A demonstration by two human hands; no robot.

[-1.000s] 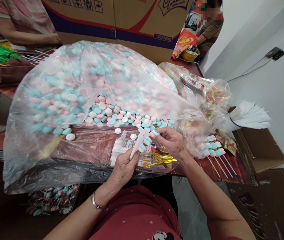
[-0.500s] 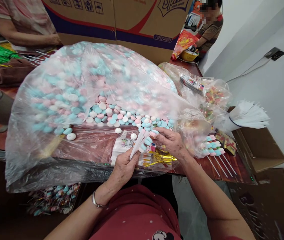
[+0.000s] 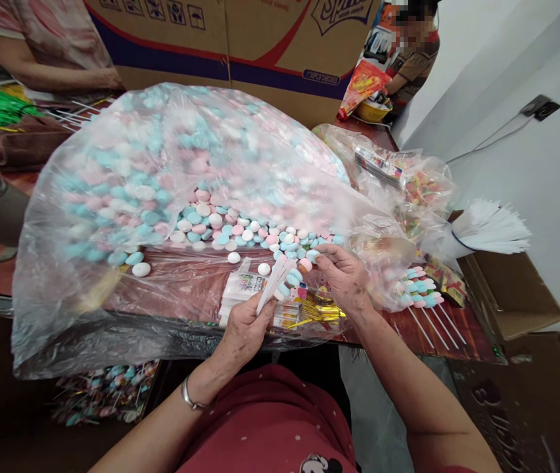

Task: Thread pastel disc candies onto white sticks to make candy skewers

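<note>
My left hand [image 3: 244, 328] is closed round a bunch of white sticks [image 3: 271, 287], with blue and pink candies [image 3: 294, 278] threaded at their upper right side. Between the thumb and finger of my right hand [image 3: 344, 276] is a pale blue candy [image 3: 312, 255], just right of the threaded ones. Behind both hands, loose pink, blue and white candies [image 3: 247, 234] spill from the mouth of a large clear plastic bag [image 3: 127, 144]. Below them lie printed clear packets [image 3: 243, 295] and gold twist ties [image 3: 322, 311].
Finished-looking candy skewers [image 3: 420, 289] lie on the table at right, beside a bundle of white sticks [image 3: 494, 226] over an open carton [image 3: 511, 289]. A big cardboard box [image 3: 240, 52] stands behind the bag. Two other people are at the back left and back right.
My right hand has drawn slightly right and up from the threaded candies, with a pale blue candy now showing at its fingertips. My left hand has hardly moved.
</note>
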